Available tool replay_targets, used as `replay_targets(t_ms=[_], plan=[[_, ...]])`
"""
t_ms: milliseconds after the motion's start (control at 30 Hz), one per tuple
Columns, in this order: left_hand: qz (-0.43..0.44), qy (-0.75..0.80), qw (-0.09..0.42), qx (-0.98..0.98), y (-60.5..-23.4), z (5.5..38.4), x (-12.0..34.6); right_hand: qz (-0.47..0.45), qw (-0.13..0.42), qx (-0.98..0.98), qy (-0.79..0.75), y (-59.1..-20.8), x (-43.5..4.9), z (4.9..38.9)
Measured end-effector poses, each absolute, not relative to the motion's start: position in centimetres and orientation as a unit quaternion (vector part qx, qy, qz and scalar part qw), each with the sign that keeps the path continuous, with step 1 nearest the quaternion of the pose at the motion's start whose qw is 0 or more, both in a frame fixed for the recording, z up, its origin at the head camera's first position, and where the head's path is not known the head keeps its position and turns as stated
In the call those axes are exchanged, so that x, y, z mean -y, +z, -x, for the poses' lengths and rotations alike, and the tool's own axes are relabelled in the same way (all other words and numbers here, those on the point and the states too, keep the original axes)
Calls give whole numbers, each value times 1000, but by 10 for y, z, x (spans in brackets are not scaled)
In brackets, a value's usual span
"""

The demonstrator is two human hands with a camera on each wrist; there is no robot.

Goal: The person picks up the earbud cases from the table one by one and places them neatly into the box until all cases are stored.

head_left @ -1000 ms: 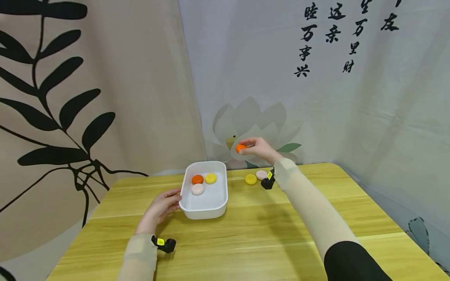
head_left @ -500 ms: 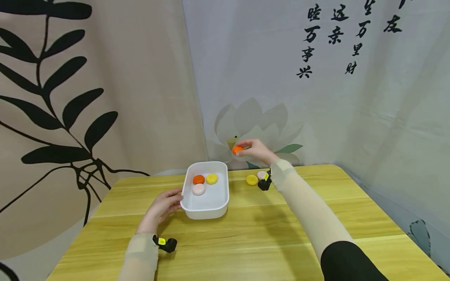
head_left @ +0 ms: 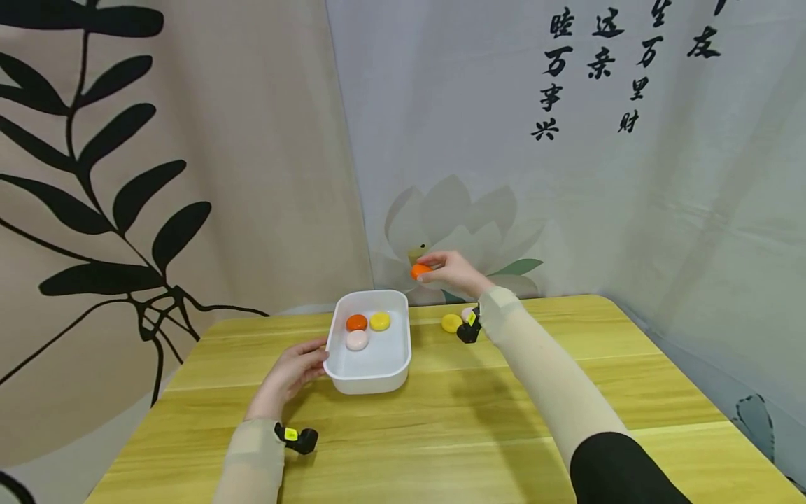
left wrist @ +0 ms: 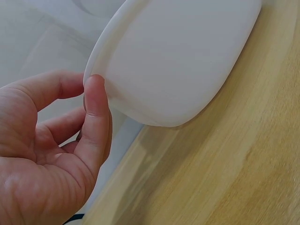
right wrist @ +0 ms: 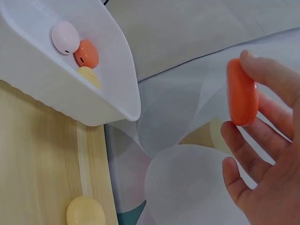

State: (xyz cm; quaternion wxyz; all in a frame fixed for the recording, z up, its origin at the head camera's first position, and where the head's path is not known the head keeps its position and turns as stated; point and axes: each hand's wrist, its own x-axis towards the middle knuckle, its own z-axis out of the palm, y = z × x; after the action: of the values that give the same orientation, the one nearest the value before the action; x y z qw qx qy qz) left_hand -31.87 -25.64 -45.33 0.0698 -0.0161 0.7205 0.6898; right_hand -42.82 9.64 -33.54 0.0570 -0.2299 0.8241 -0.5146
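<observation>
My right hand (head_left: 455,271) pinches an orange rounded puck (right wrist: 242,93) between thumb and fingers, held up beyond the back of the table, right of a white plastic tub (head_left: 367,384). Smooth and glossy, the puck stands on edge in the right wrist view. On the tub's left side, my left hand (head_left: 294,372) grips the rim, thumb on top and fingers behind it in the left wrist view. Inside the tub lie a red-orange puck (head_left: 356,322), a yellow puck (head_left: 380,321) and a pale pink puck (head_left: 357,340). Small dark slots show on the orange and pink ones.
On the wooden table (head_left: 403,448), right of the tub, lie another yellow puck (head_left: 450,323) and another pink puck (head_left: 467,313), partly hidden by the right wrist camera (head_left: 469,329). A printed cloth (head_left: 441,140) hangs close behind the table's back edge.
My right hand has moved a little to the left and slightly down with the orange puck, nearer the tub. The left hand keeps its grip on the tub's rim.
</observation>
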Motion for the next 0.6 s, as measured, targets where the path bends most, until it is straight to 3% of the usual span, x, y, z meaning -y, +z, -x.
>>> replay_targets(t_ms=[600], plan=[[13, 690, 71, -721, -454, 318, 256, 218, 67, -833, -504, -342, -80, 431]])
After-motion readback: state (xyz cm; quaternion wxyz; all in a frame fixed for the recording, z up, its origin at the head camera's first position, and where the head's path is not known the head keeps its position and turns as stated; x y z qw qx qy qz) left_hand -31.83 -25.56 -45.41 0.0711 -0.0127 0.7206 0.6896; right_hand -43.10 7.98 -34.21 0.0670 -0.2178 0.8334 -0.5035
